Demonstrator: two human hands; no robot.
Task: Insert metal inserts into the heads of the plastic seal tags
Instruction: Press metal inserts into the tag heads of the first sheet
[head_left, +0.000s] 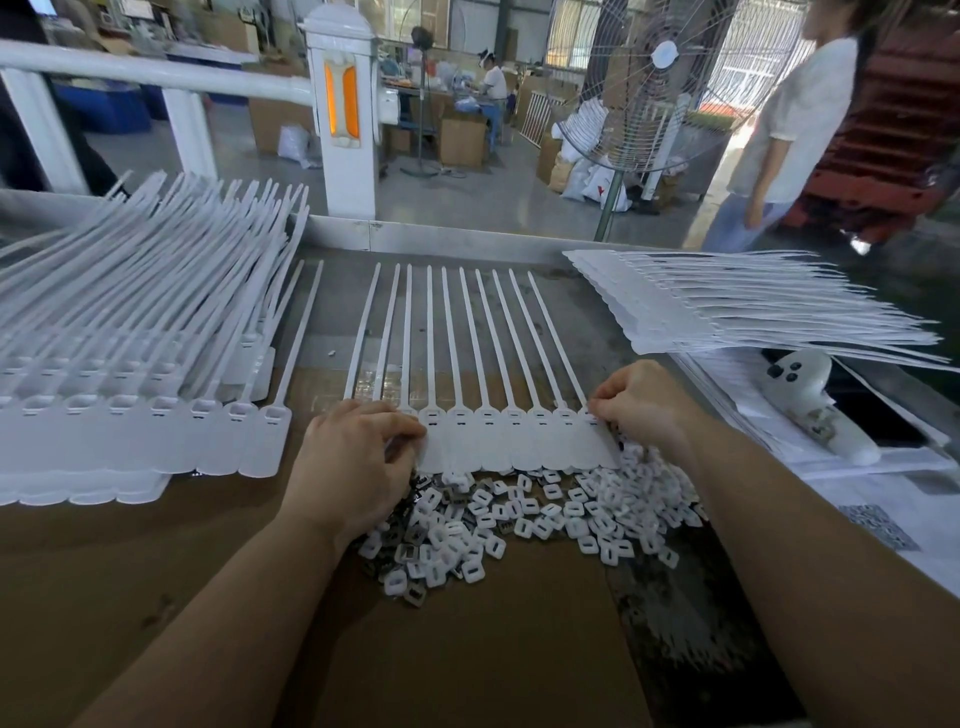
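Where the left hand (358, 457) curls over the left end of the strip of seal tags (514, 441), its fingers (400, 423) hide the nearest heads; whether they pinch an insert, cannot tell. Right hand (641, 402) at 3 o'clock of the strip, fingers bent, tips pinching at the end tag's head; any insert there too small to see. Brown cardboard tabletop (493, 649). Loose pile of inserts (519, 519) just below the strip, at 6 o'clock. Stacked tags (130, 364) at 9 o'clock, another stack (753, 312) at 2 o'clock. Standing fan (660, 78) beyond, on the workshop floor.
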